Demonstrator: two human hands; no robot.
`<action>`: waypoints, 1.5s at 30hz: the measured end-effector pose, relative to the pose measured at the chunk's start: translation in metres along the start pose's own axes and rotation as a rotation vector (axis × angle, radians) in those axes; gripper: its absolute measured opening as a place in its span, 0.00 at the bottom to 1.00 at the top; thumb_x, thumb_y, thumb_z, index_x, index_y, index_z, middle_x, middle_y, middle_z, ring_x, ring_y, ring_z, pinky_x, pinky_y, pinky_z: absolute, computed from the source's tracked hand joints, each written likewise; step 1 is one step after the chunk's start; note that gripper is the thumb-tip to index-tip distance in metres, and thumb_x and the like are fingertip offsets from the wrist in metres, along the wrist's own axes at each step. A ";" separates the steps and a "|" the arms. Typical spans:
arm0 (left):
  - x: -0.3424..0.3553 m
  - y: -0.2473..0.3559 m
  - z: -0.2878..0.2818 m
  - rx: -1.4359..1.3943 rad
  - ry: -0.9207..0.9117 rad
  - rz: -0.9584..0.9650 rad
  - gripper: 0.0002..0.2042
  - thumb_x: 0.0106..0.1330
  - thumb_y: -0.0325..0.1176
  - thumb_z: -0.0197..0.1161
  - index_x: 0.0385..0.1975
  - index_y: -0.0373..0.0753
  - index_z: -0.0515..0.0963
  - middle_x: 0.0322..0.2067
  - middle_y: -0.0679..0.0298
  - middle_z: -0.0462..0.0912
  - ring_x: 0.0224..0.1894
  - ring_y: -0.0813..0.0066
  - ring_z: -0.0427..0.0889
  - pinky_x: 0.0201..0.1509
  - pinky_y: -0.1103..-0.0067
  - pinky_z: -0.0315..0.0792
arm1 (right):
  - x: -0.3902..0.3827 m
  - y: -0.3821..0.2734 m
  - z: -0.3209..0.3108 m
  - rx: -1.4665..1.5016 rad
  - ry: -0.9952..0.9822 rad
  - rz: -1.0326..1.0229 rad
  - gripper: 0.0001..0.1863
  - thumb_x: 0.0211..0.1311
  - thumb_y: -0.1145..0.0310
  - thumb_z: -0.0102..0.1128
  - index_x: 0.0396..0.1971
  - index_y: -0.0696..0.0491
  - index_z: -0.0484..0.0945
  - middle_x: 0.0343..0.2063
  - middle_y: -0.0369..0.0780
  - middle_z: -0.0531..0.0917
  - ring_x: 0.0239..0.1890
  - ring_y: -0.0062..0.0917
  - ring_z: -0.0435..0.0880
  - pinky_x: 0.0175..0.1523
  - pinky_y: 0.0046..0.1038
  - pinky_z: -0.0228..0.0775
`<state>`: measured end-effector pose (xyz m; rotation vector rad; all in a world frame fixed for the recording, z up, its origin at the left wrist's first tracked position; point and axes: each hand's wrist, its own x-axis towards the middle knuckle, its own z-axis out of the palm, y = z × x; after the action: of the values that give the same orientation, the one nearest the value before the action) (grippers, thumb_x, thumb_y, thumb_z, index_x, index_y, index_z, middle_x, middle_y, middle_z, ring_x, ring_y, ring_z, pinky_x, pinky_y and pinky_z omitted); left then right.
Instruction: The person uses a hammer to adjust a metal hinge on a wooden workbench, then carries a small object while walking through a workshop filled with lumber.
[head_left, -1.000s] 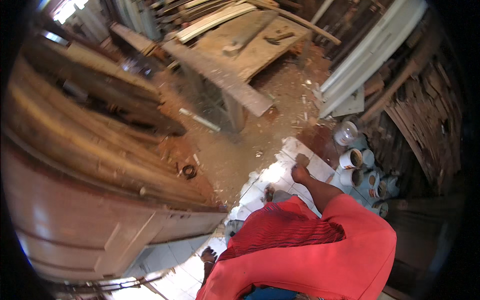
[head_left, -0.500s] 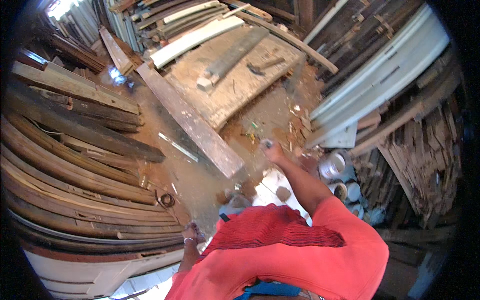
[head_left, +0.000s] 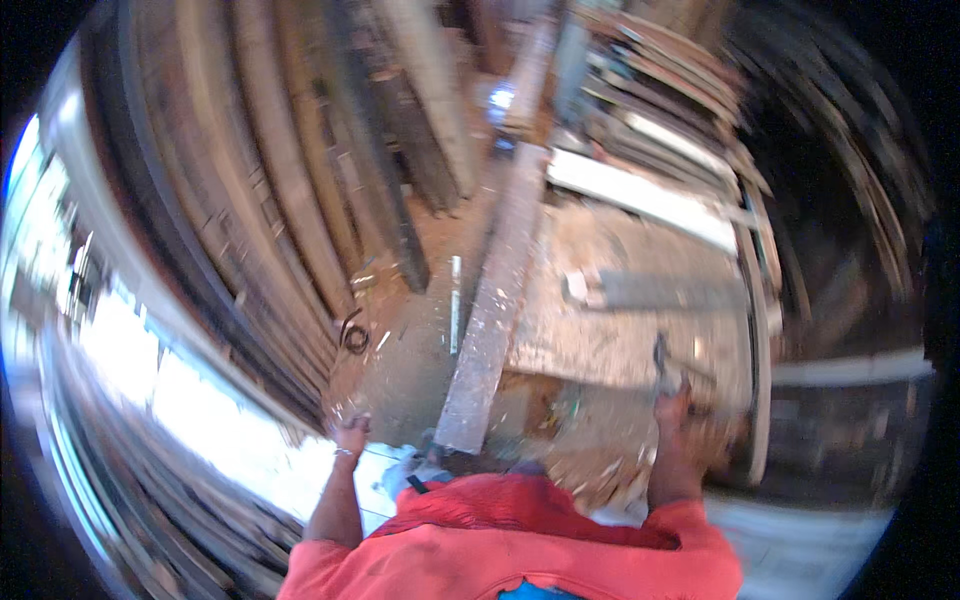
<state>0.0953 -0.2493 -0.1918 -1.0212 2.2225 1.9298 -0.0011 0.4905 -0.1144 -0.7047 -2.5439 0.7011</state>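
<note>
View from above, blurred by motion. The right hand (head_left: pixel 672 415) reaches to the near edge of the wooden tabletop (head_left: pixel 620 330), beside a dark tool (head_left: pixel 662 355); whether its fingers grip the tool cannot be told. The left hand (head_left: pixel 350 435) hangs low over the sawdust-strewn floor (head_left: pixel 400 370), holding nothing, its finger position unclear. A long plank (head_left: pixel 495 310) lies between both hands, along the tabletop's left edge. Stacked boards (head_left: pixel 300 200) lean at left.

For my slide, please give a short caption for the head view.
Person in a red shirt reaches the right hand toward a cluttered wooden workbench, with a long plank beside stacked timber.
</note>
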 end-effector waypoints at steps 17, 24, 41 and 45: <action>-0.400 -0.283 0.028 1.001 -0.043 -0.735 0.16 0.71 0.44 0.46 0.52 0.54 0.79 0.52 0.62 0.81 0.56 0.61 0.79 0.56 0.66 0.73 | 0.057 -0.054 0.073 -0.021 -0.241 -0.404 0.20 0.53 0.58 0.69 0.33 0.61 0.76 0.29 0.51 0.81 0.33 0.44 0.80 0.41 0.41 0.71; -0.282 -0.192 -0.085 -0.094 0.633 -0.395 0.21 0.59 0.50 0.65 0.40 0.37 0.83 0.39 0.53 0.86 0.43 0.59 0.84 0.49 0.68 0.76 | -0.141 -0.316 0.089 0.470 -0.563 -0.754 0.17 0.57 0.65 0.70 0.34 0.62 0.74 0.26 0.41 0.77 0.29 0.24 0.74 0.38 0.30 0.70; -0.205 -0.182 -0.420 -0.230 0.738 -0.210 0.22 0.62 0.44 0.67 0.48 0.32 0.79 0.35 0.59 0.86 0.35 0.75 0.83 0.39 0.78 0.76 | -0.559 -0.634 0.195 -0.025 -1.333 -1.328 0.16 0.54 0.59 0.69 0.33 0.57 0.81 0.24 0.46 0.81 0.28 0.37 0.81 0.37 0.37 0.72; -0.198 -0.181 -0.517 -0.283 0.835 -0.304 0.22 0.62 0.45 0.66 0.47 0.32 0.80 0.34 0.58 0.86 0.31 0.75 0.82 0.39 0.77 0.76 | -0.645 -0.734 0.244 0.143 -1.357 -1.352 0.15 0.53 0.60 0.69 0.30 0.57 0.80 0.21 0.42 0.80 0.25 0.28 0.78 0.35 0.33 0.71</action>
<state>0.5384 -0.6244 -0.1455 -2.4011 1.8876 1.9140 0.1232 -0.5069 -0.0529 2.0313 -2.9060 0.8612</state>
